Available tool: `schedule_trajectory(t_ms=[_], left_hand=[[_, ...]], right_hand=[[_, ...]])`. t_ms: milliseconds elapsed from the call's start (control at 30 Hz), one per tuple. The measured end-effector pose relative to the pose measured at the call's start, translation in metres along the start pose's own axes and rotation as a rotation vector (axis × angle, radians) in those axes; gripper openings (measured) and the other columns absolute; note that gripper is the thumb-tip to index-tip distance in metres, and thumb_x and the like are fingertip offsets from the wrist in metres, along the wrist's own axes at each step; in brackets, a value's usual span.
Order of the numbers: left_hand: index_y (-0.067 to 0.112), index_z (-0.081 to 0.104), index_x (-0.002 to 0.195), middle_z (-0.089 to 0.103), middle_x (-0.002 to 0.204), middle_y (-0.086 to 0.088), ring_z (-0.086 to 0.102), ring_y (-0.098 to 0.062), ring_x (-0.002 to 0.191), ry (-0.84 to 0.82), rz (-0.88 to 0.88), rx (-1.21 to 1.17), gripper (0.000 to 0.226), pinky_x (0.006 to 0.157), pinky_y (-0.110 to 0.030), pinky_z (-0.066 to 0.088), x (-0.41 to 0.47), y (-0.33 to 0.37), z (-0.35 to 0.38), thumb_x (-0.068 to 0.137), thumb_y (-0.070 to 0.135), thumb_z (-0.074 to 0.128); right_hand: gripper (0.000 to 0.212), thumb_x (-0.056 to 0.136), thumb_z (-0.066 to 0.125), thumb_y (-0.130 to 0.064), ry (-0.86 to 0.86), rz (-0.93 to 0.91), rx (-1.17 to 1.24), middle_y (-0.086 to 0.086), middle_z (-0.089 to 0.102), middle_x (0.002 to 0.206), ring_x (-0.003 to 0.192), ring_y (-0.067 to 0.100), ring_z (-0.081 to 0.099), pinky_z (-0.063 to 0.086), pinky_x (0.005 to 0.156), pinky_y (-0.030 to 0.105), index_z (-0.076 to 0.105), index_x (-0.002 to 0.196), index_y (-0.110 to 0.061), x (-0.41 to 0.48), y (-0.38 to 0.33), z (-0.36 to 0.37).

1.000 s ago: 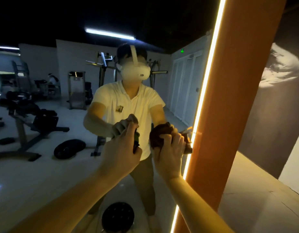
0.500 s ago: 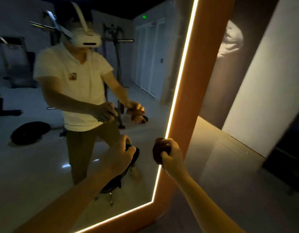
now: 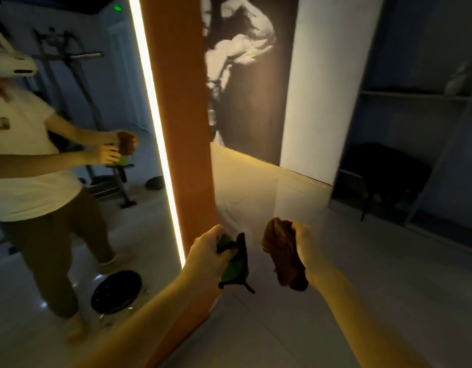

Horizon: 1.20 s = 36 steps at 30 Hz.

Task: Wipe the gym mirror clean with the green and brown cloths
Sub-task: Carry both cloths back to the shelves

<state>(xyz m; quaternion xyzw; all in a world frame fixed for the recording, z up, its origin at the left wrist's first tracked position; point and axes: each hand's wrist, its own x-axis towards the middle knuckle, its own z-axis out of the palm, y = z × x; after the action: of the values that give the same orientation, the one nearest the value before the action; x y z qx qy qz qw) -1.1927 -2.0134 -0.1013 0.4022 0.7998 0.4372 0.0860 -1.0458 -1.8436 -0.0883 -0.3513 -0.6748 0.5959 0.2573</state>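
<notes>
Fingers (image 3: pixel 224 251) of the left hand (image 3: pixel 208 254) are clamped on the green cloth (image 3: pixel 233 264); the brown cloth (image 3: pixel 284 257) is gripped by the right hand (image 3: pixel 304 244).

Both cloths are held off the mirror (image 3: pixel 78 160), which stands at left beside the orange frame (image 3: pixel 185 128). Streaks could be left if wiping is resumed with the cloths bunched, since little flat cloth would be pressed to the glass.

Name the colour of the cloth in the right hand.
Brown, bunched in the right hand; clearest in the head view.
</notes>
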Motion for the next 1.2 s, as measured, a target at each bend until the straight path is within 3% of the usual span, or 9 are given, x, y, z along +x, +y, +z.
schedule_trajectory(t_ms=[100, 200, 300, 400, 533, 667, 833, 1000, 1200], left_hand=[[0.028, 0.061, 0.095, 0.069, 0.090, 0.010, 0.069, -0.014, 0.085, 0.017, 0.029, 0.062, 0.017, 0.071, -0.037, 0.062, 0.000, 0.050, 0.089, 0.092, 0.026, 0.077], [0.025, 0.061, 0.098, 0.069, 0.088, 0.009, 0.065, -0.018, 0.079, 0.037, 0.172, 0.215, 0.014, 0.069, -0.039, 0.056, -0.001, 0.108, 0.178, 0.095, 0.033, 0.072], [0.020, 0.063, 0.099, 0.066, 0.091, 0.005, 0.060, -0.021, 0.083, 0.004, 0.340, 0.251, 0.012, 0.068, -0.036, 0.049, -0.001, 0.167, 0.255, 0.097, 0.030, 0.067], [0.022, 0.061, 0.091, 0.059, 0.085, 0.007, 0.055, -0.020, 0.079, -0.049, 0.569, 0.278, 0.009, 0.058, -0.036, 0.047, -0.001, 0.219, 0.321, 0.093, 0.027, 0.068], [0.019, 0.064, 0.091, 0.059, 0.087, 0.005, 0.056, -0.020, 0.076, -0.134, 0.844, 0.264, 0.014, 0.053, -0.030, 0.043, -0.005, 0.272, 0.398, 0.083, 0.018, 0.076], [0.019, 0.067, 0.092, 0.060, 0.087, 0.005, 0.056, -0.017, 0.074, -0.200, 1.009, 0.170, 0.029, 0.058, -0.021, 0.035, -0.006, 0.318, 0.465, 0.073, 0.008, 0.086], [0.019, 0.064, 0.092, 0.056, 0.085, 0.007, 0.051, -0.014, 0.070, -0.309, 1.094, 0.022, 0.032, 0.059, -0.012, 0.020, 0.006, 0.354, 0.542, 0.072, 0.007, 0.088], [0.020, 0.071, 0.096, 0.064, 0.090, 0.007, 0.059, -0.013, 0.075, -0.357, 1.253, -0.024, 0.033, 0.067, -0.014, 0.032, 0.047, 0.395, 0.624, 0.070, 0.013, 0.090], [0.017, 0.071, 0.109, 0.069, 0.104, 0.001, 0.066, -0.015, 0.083, -0.477, 1.466, -0.104, 0.037, 0.064, -0.026, 0.057, 0.124, 0.473, 0.718, 0.076, 0.016, 0.088]], right_hand=[[0.059, 0.092, 0.053, -0.072, -0.033, 0.083, 0.066, -0.001, 0.061, 0.131, 0.123, 0.025, 0.057, 0.041, 0.115, 0.051, 0.061, 0.126, -0.023, -0.011, 0.013, -0.102], [0.062, 0.072, 0.080, -0.061, -0.119, 0.079, -0.061, 0.007, 0.066, 0.117, 0.104, 0.028, 0.067, 0.058, 0.091, 0.048, 0.061, 0.113, -0.018, -0.024, 0.032, -0.201], [0.034, 0.085, 0.083, -0.029, 0.033, 0.094, -0.276, 0.004, 0.065, 0.106, 0.092, 0.025, 0.068, 0.058, 0.075, 0.037, 0.061, 0.110, -0.021, -0.032, 0.053, -0.292], [0.029, 0.094, 0.075, -0.025, 0.237, 0.005, -0.431, 0.000, 0.062, 0.106, 0.097, 0.023, 0.065, 0.052, 0.073, 0.028, 0.060, 0.118, -0.018, -0.044, 0.073, -0.375], [0.031, 0.095, 0.073, -0.024, 0.489, -0.215, -0.813, 0.004, 0.061, 0.108, 0.096, 0.026, 0.062, 0.054, 0.080, 0.037, 0.066, 0.123, -0.012, -0.080, 0.099, -0.469], [0.045, 0.074, 0.091, -0.019, 0.560, -0.329, -1.259, 0.006, 0.068, 0.110, 0.096, 0.028, 0.068, 0.062, 0.081, 0.045, 0.073, 0.114, -0.014, -0.107, 0.117, -0.533], [0.056, 0.066, 0.093, -0.028, 0.539, -0.317, -1.451, 0.001, 0.071, 0.107, 0.093, 0.022, 0.069, 0.062, 0.081, 0.043, 0.071, 0.117, -0.017, -0.108, 0.148, -0.587], [0.071, 0.056, 0.099, -0.029, 0.622, -0.232, -1.482, -0.004, 0.074, 0.099, 0.084, 0.014, 0.071, 0.061, 0.074, 0.031, 0.065, 0.117, -0.017, -0.082, 0.164, -0.649], [0.042, 0.078, 0.089, -0.028, 0.833, -0.069, -1.344, -0.006, 0.065, 0.085, 0.067, 0.004, 0.053, 0.050, 0.063, 0.020, 0.058, 0.106, -0.020, -0.034, 0.167, -0.737]])
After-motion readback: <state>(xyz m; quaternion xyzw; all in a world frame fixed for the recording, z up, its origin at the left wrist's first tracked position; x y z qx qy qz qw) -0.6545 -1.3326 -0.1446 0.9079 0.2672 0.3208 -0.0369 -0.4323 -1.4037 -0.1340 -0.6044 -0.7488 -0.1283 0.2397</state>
